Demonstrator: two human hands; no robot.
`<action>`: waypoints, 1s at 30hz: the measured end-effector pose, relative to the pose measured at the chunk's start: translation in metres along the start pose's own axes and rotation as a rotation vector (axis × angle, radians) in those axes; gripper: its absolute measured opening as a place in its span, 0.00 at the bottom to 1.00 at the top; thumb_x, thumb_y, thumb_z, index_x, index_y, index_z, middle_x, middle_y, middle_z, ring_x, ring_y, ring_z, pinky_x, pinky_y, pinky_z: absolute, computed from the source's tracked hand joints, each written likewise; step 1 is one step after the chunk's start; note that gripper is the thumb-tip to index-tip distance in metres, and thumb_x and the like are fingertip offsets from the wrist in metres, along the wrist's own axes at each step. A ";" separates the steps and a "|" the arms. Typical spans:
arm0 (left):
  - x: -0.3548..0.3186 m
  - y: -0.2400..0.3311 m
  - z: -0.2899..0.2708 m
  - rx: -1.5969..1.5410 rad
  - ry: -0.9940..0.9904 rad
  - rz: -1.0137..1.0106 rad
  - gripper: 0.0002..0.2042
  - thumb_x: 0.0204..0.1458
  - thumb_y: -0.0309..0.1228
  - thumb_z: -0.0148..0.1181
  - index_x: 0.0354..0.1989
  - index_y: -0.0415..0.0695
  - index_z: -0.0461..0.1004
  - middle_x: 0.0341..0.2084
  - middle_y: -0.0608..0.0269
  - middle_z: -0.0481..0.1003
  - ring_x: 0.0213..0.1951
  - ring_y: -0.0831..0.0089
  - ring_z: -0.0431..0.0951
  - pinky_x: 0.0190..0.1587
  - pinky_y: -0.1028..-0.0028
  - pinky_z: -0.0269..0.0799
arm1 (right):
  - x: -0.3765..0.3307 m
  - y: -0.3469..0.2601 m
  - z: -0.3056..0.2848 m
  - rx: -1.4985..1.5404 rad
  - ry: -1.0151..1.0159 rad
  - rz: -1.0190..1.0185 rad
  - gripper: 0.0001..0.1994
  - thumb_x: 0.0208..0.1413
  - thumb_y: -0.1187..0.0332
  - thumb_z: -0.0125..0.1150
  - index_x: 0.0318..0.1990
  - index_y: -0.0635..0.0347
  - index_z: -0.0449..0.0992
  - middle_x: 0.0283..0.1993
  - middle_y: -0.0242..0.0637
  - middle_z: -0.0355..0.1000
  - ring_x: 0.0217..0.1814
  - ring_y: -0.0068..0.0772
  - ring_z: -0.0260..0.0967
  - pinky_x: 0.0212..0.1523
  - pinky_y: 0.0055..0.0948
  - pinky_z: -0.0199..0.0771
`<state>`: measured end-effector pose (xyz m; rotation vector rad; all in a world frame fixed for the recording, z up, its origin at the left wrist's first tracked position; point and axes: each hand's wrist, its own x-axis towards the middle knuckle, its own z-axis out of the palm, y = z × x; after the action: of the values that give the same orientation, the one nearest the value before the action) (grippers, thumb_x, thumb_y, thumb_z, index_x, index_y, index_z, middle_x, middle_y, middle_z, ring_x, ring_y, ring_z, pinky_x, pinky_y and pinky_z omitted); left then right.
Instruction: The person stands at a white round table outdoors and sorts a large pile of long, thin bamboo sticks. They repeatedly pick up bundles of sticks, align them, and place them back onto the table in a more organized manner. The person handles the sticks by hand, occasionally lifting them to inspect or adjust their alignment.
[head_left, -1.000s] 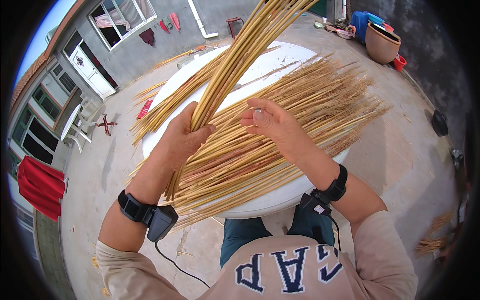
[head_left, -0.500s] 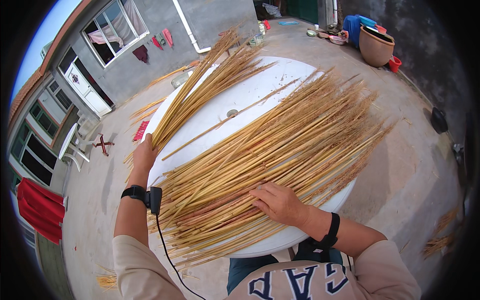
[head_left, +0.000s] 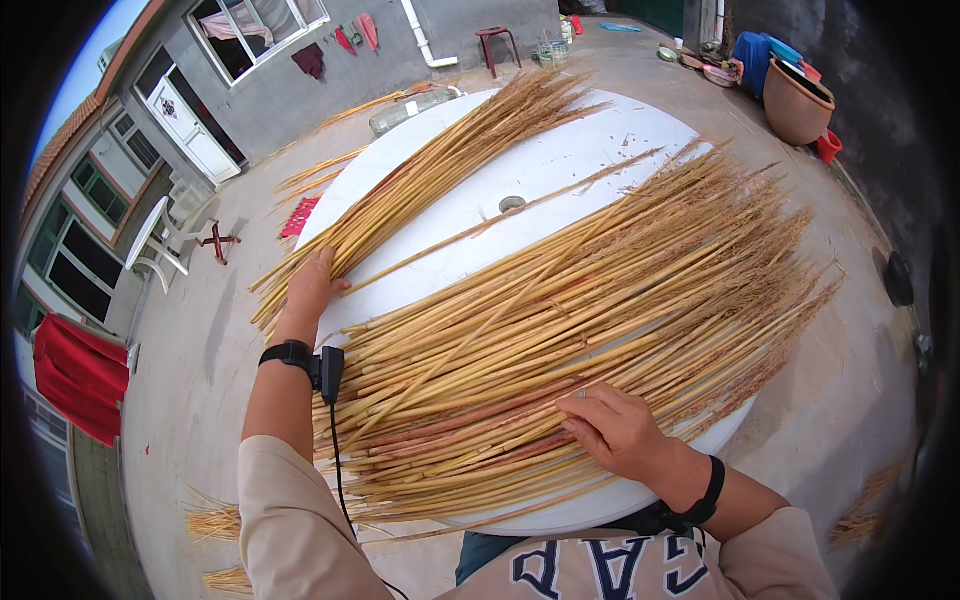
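A second ago your left hand [head_left: 312, 287] held the bundle of stalks [head_left: 425, 175] raised steeply above the tabletop [head_left: 640, 125]; now the bundle lies along the tabletop's far-left edge, merged with the stalks there, and your hand is down at its butt ends. Half a second ago its tops stood apart in two sprays; they now form one. Your right hand [head_left: 620, 435], earlier raised beside the bundle, is low over the wide spread of stalks [head_left: 570, 310] toward the near edge. The single stalk [head_left: 450, 244] between the groups, partly hidden before, shows along its length.

Round white table [head_left: 550, 155] — broad spread of stalks [head_left: 520, 340], smaller bundle [head_left: 430, 170], lone stalk [head_left: 440, 246] between.
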<state>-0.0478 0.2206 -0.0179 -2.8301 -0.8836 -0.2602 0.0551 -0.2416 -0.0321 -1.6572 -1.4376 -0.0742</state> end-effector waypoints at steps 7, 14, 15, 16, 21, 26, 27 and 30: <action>-0.002 0.010 -0.016 -0.015 0.006 -0.107 0.30 0.29 0.38 0.74 0.42 0.44 0.64 0.41 0.55 0.73 0.46 0.59 0.72 0.44 0.64 0.69 | 0.001 0.002 0.000 0.027 0.008 0.013 0.10 0.47 0.77 0.60 0.39 0.65 0.72 0.28 0.41 0.67 0.28 0.39 0.68 0.26 0.30 0.69; -0.016 0.012 -0.027 -0.118 0.012 -0.066 0.28 0.27 0.35 0.75 0.40 0.46 0.68 0.40 0.57 0.74 0.45 0.60 0.72 0.44 0.66 0.69 | -0.001 0.005 0.001 0.035 0.021 0.006 0.10 0.47 0.77 0.60 0.39 0.65 0.73 0.28 0.42 0.67 0.27 0.40 0.68 0.25 0.31 0.68; -0.018 0.012 -0.026 -0.127 0.034 -0.042 0.27 0.27 0.35 0.74 0.39 0.46 0.68 0.40 0.58 0.74 0.45 0.61 0.73 0.44 0.66 0.69 | 0.000 0.005 0.001 0.040 0.022 0.010 0.10 0.47 0.77 0.60 0.39 0.65 0.73 0.27 0.42 0.66 0.27 0.40 0.68 0.25 0.31 0.68; -0.019 0.011 -0.026 -0.134 0.026 -0.058 0.27 0.27 0.35 0.74 0.39 0.46 0.68 0.40 0.58 0.74 0.45 0.61 0.73 0.44 0.66 0.69 | 0.000 0.004 0.001 0.045 0.024 0.013 0.10 0.47 0.77 0.60 0.39 0.65 0.73 0.27 0.42 0.66 0.27 0.40 0.68 0.25 0.31 0.68; -0.023 0.004 -0.021 -0.145 0.007 -0.053 0.28 0.27 0.35 0.74 0.40 0.47 0.69 0.38 0.58 0.75 0.44 0.60 0.73 0.44 0.66 0.69 | 0.000 0.003 0.001 0.045 0.022 0.022 0.10 0.47 0.77 0.60 0.38 0.64 0.73 0.27 0.42 0.67 0.27 0.41 0.68 0.25 0.31 0.68; -0.023 0.001 -0.024 -0.198 0.112 -0.060 0.21 0.32 0.34 0.71 0.37 0.46 0.71 0.36 0.57 0.75 0.42 0.59 0.73 0.43 0.65 0.69 | 0.001 0.004 0.001 0.035 0.034 0.012 0.09 0.47 0.77 0.59 0.38 0.64 0.73 0.28 0.42 0.67 0.28 0.40 0.68 0.26 0.31 0.69; -0.019 0.006 -0.025 -0.196 0.175 -0.038 0.18 0.33 0.33 0.70 0.35 0.45 0.72 0.35 0.57 0.75 0.42 0.59 0.73 0.42 0.65 0.69 | 0.000 0.004 0.001 0.042 0.041 0.005 0.09 0.47 0.77 0.59 0.38 0.64 0.73 0.28 0.42 0.67 0.28 0.41 0.68 0.27 0.31 0.69; -0.013 0.025 -0.029 -0.246 0.176 0.045 0.10 0.38 0.30 0.66 0.30 0.44 0.74 0.31 0.58 0.75 0.39 0.59 0.73 0.40 0.64 0.69 | -0.002 0.005 0.001 0.048 0.044 -0.009 0.09 0.47 0.77 0.59 0.38 0.64 0.73 0.28 0.42 0.67 0.29 0.41 0.68 0.27 0.31 0.69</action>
<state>-0.0472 0.1868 0.0045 -2.9833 -0.7989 -0.6424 0.0584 -0.2418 -0.0368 -1.6014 -1.4031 -0.0801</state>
